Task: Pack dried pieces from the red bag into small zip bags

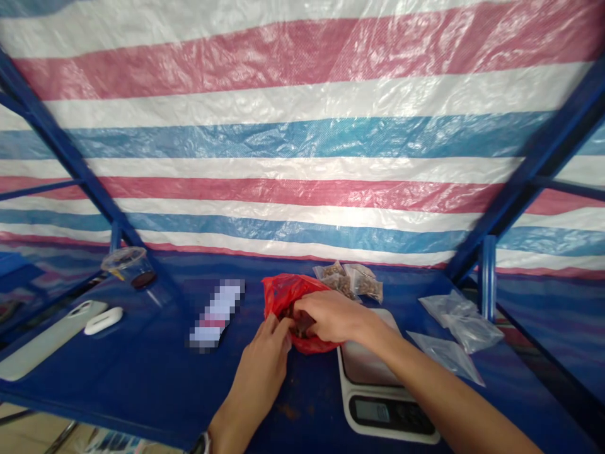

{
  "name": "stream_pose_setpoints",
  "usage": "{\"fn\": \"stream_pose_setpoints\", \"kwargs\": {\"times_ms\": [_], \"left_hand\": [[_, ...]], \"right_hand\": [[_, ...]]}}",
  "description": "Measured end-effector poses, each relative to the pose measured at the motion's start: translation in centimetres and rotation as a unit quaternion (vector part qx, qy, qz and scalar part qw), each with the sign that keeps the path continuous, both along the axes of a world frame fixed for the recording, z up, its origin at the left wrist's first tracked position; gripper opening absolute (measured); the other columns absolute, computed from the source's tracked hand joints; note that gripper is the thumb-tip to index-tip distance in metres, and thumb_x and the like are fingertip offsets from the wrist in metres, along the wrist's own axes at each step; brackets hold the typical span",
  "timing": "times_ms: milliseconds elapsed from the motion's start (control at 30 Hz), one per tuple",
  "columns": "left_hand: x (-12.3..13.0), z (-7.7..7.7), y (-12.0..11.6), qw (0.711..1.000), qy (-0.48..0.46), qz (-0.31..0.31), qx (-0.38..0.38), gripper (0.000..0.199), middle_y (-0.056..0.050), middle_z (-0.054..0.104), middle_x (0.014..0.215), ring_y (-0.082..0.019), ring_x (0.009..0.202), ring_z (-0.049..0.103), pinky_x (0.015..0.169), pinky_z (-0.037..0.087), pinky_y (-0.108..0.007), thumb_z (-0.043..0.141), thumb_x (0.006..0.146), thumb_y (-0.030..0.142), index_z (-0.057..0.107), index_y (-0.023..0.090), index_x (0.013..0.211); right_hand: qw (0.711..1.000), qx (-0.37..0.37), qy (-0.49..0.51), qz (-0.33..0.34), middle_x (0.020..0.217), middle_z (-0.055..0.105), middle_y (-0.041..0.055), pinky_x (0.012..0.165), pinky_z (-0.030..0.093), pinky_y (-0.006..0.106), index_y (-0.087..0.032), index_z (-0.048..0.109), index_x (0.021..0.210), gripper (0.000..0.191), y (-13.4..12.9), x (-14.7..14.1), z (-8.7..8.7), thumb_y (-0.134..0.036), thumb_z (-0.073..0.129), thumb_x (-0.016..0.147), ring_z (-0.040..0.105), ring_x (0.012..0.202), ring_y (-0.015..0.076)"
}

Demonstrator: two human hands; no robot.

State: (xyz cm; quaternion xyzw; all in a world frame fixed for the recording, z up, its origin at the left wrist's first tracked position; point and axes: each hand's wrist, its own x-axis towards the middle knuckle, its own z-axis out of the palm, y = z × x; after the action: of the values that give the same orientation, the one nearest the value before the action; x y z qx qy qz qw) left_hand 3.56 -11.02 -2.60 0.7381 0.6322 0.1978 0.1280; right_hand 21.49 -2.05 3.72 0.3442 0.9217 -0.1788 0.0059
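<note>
Although partly hidden by both hands, red bag [282, 296] open, sitting on counter [142, 372] just ahead of left hand [261, 360]. Left hand narrow, fingers pinching bag's near edge, apparently to keep mouth spread. Right hand [333, 316] curled over opening, fingertips down at dark contents [302, 323]; whether gripping any piece, cannot tell. Digital scale [373, 411] under right forearm, apparently kept within short reach of bag. Small filled packets [347, 280] just past right hand; clear bags [460, 321] farther right, apparently set aside ready for use.
</note>
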Motion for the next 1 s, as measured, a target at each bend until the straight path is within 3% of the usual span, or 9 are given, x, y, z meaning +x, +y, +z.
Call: {"fn": "stream_pose_setpoints", "kwargs": {"times_ms": [200, 400, 500, 600, 700, 800, 900, 1000], "left_hand": [[0.0, -0.1, -0.5, 0.984, -0.167, -0.047, 0.051, 0.029, -0.008, 0.065, 0.109, -0.021, 0.095, 0.068, 0.085, 0.054, -0.032, 0.04, 0.105, 0.024, 0.068, 0.026, 0.111], [-0.3, 0.3, -1.4, 0.973, -0.21, -0.087, 0.028, 0.025, -0.005, 0.067, 0.095, -0.018, 0.082, 0.065, 0.078, 0.052, -0.027, 0.046, 0.102, 0.023, 0.068, 0.024, 0.09], [-1.3, 0.2, -1.5, 0.972, -0.229, -0.059, 0.015, 0.018, -0.006, 0.069, 0.1, -0.02, 0.09, 0.067, 0.083, 0.053, -0.029, 0.052, 0.099, 0.025, 0.069, 0.024, 0.094], [-2.5, -0.1, -1.0, 0.961, -0.272, 0.026, 0.042, 0.014, -0.005, 0.071, 0.099, -0.022, 0.093, 0.068, 0.085, 0.053, -0.031, 0.059, 0.094, 0.031, 0.069, 0.024, 0.098], [-2.7, -0.2, -0.2, 0.935, -0.344, 0.082, 0.031, 0.016, 0.0, 0.067, 0.081, -0.019, 0.072, 0.063, 0.069, 0.051, -0.028, 0.066, 0.087, 0.036, 0.067, 0.023, 0.094], [-2.1, 0.1, 0.4, 0.887, -0.445, 0.122, -0.013, 0.014, 0.006, 0.055, 0.067, -0.013, 0.055, 0.051, 0.054, 0.041, -0.023, 0.067, 0.083, 0.034, 0.063, 0.022, 0.091], [-1.4, 0.6, 0.5, 0.841, -0.525, 0.126, -0.024, 0.014, 0.008, 0.052, 0.066, -0.01, 0.055, 0.048, 0.054, 0.038, -0.02, 0.068, 0.078, 0.028, 0.061, 0.022, 0.089], [-1.3, 0.9, 0.6, 0.827, -0.55, 0.111, -0.026, 0.015, 0.008, 0.052, 0.065, -0.01, 0.056, 0.049, 0.054, 0.037, -0.019, 0.07, 0.077, 0.027, 0.06, 0.022, 0.087]], "right_hand": [[0.997, -0.042, 0.069, -0.006, 0.107, 0.079, 0.0062, 0.071, 0.046, 0.025, -0.02, 0.071, 0.11, 0.035, 0.6, 0.1, -0.7, -0.006, 0.067, 0.078, 0.073, 0.094, 0.0227], [0.994, 0.03, 0.058, -0.089, 0.11, 0.079, 0.0135, 0.079, 0.051, 0.032, -0.018, 0.074, 0.108, 0.026, 0.2, -1.3, -1.8, -0.012, 0.066, 0.084, 0.075, 0.102, 0.0297], [0.994, 0.033, 0.06, -0.09, 0.11, 0.079, 0.0137, 0.081, 0.052, 0.034, -0.018, 0.075, 0.107, 0.027, 0.1, -1.6, -2.2, -0.012, 0.068, 0.082, 0.074, 0.105, 0.0312], [0.993, 0.039, 0.068, -0.091, 0.113, 0.079, 0.0141, 0.085, 0.053, 0.036, -0.019, 0.075, 0.109, 0.026, 0.1, -1.7, -2.4, -0.016, 0.071, 0.083, 0.073, 0.109, 0.0324], [0.992, 0.043, 0.076, -0.093, 0.115, 0.078, 0.0151, 0.088, 0.052, 0.038, -0.018, 0.074, 0.11, 0.026, 0.0, -1.8, -2.6, -0.02, 0.073, 0.084, 0.072, 0.11, 0.0328], [0.99, 0.041, 0.085, -0.1, 0.114, 0.077, 0.0162, 0.087, 0.052, 0.038, -0.017, 0.072, 0.109, 0.024, -0.1, -2.0, -2.7, -0.017, 0.07, 0.086, 0.072, 0.109, 0.0323], [0.989, 0.029, 0.106, -0.101, 0.112, 0.077, 0.0153, 0.085, 0.051, 0.036, -0.016, 0.071, 0.106, 0.023, 0.0, -2.1, -2.9, -0.011, 0.068, 0.083, 0.072, 0.107, 0.0306], [0.986, 0.004, 0.137, -0.094, 0.108, 0.078, 0.0116, 0.082, 0.05, 0.032, -0.017, 0.069, 0.103, 0.026, 0.2, -2.2, -3.4, -0.007, 0.068, 0.079, 0.073, 0.104, 0.0277]]}}
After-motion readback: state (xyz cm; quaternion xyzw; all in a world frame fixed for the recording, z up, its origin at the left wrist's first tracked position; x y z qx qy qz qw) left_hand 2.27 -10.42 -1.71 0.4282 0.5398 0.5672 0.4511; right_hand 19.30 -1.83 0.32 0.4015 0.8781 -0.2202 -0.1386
